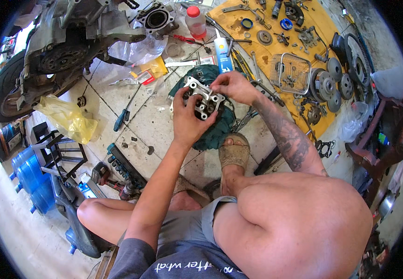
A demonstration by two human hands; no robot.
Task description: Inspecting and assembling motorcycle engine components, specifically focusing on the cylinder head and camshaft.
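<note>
A silver engine cylinder head [204, 106] rests over a dark green cloth [220, 132] on the tiled floor. My left hand [190, 118] grips its near left side, with the fingers curled over the top and the thumb against the near edge. At its far right corner, my right hand [234, 88] is closed in a pinch. What those fingertips hold, if anything, is too small to make out. Just beyond my right hand lies a white and blue tube [222, 52] with a pointed nozzle.
A partly dismantled motorcycle [66, 51] stands at far left. Yellow cardboard [262, 51] on the right carries engine parts and a wire basket [291, 73]. A red-capped bottle [195, 23] stands at the back. A screwdriver [121, 120], socket set [124, 165] and cordless drill [110, 182] lie left.
</note>
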